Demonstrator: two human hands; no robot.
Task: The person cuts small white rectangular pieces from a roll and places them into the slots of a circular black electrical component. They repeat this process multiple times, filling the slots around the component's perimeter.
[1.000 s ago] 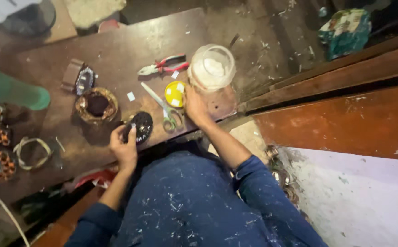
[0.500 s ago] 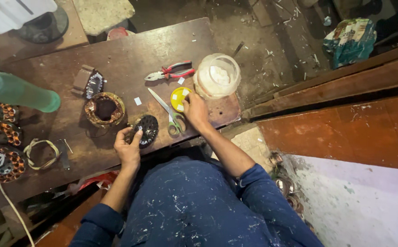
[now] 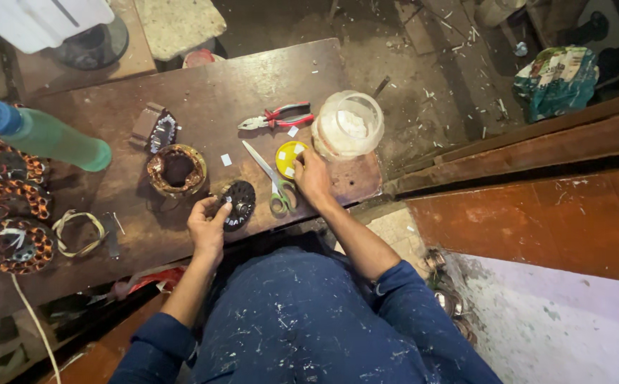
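Observation:
My left hand grips a dark round motor stator at the near edge of a worn wooden table. My right hand rests with its fingertips at a yellow lid holding small white paper pieces. Green-handled scissors lie between the two hands. A clear plastic jar with white contents stands just beyond the right hand.
Red-handled pliers lie mid-table. A copper-wound stator and a small winding part sit to the left, a green bottle further left. Several copper coils stack at the left edge. A wooden plank runs right.
The view shifted slightly, so everything sits lower and to the right in frame. My right hand stays at the yellow lid, my left hand stays on the dark stator.

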